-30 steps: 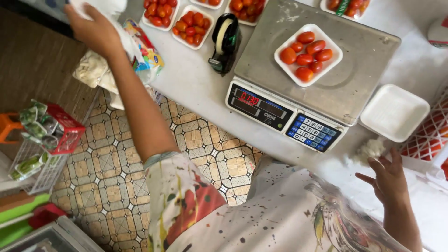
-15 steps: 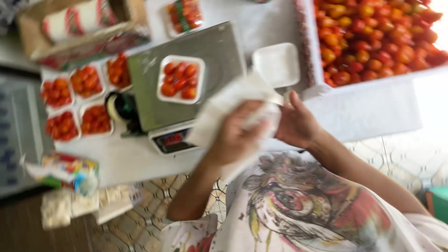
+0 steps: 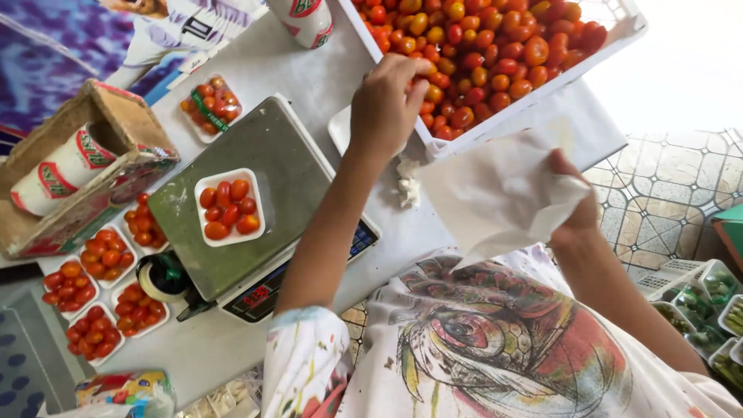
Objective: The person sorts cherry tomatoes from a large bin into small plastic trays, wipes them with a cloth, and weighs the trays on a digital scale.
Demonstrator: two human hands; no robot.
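Over the crate (image 3: pixel 619 46) of tomatoes (image 3: pixel 480 54), the left hand (image 3: pixel 387 104) reached with arm outstretched, fingers curled onto the fruit at its near edge; the right hand (image 3: pixel 576 205) pinched a white bag (image 3: pixel 495 193) beside the crate.

Left hand (image 3: pixel 385 104) reaches forward, fingers curled down; right hand (image 3: pixel 574 207) is raised, fist clenched.

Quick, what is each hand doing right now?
Left hand: curled closed in the crate of tomatoes; whether it holds any cannot be told.
Right hand: closed, holding a white bag.
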